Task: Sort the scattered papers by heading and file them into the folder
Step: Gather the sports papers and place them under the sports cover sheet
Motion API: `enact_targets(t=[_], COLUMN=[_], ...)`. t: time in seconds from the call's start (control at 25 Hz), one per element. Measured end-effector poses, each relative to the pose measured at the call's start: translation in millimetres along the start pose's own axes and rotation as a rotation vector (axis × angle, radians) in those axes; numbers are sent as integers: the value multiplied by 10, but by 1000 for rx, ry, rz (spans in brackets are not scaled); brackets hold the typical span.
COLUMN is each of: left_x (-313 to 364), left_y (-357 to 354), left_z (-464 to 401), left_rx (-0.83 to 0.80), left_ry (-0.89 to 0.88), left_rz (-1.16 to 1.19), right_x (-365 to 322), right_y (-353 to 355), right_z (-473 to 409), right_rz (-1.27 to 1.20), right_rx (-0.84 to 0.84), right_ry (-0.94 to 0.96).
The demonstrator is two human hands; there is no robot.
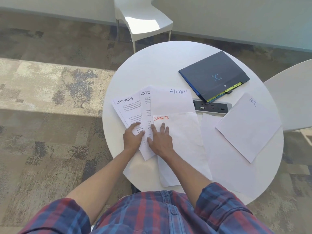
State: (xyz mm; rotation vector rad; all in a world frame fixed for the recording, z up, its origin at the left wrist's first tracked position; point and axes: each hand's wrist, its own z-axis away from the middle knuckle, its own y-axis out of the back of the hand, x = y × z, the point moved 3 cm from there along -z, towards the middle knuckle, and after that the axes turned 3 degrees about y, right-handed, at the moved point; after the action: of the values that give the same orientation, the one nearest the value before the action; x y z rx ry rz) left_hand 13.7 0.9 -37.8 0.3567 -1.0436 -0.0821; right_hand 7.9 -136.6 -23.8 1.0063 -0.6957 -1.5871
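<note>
I'm pressing my flat right hand (159,141) on the red-headed SPORTS sheet (182,142); my curled left hand (133,138) is gripping the SPORTS stack (128,108), just left, near the table's (168,65) left edge.

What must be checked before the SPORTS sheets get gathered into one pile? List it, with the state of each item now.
1. Left hand on the fanned printed SPORTS sheets: ok, fingers curled on them.
2. Right hand flat on the red-headed SPORTS sheet: ok.
3. ADMIN sheet apart from the SPORTS sheets: not ok, it overlaps them.
4. HR sheet out of the way: ok, it lies apart on the right.
5. Folder ready to receive: not ok, closed.
6. Tab labels matching the headings: cannot tell, too small.
</note>
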Motion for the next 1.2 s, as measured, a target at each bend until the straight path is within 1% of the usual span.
enact_targets(t=[0.2,0.36,0.56,0.72,0.76,0.84,0.92,0.96,1.08,1.2], left_x=[39,138,260,283,274,232,190,156,91,113], left_y=[-79,-101,65,310,358,406,389,362,260,221], left_z=[17,102,62,-35,-53,-68,-59,-50,-38,-50], left_rx=[41,68,82,79,80,88,104,113,128,142], left_ry=[20,13,-52,-106,-108,-94,-46,-3,109,133], left_rz=[-86,-102,-140,-190,-201,-211,-199,-195,-186,-168], right_x=[59,51,114,191,189,124,18,-26,-76,-47], right_y=[21,16,20,37,42,34,-5,-38,-154,-199], right_z=[8,39,48,70,70,78,96,108,143,172], right_rz=[32,81,96,116,128,150,155,158,156,123], right_rx=[23,45,51,66,81,98,53,18,-52,-68], right_ry=[9,-18,-84,-84,-56,87,259,308,330,306])
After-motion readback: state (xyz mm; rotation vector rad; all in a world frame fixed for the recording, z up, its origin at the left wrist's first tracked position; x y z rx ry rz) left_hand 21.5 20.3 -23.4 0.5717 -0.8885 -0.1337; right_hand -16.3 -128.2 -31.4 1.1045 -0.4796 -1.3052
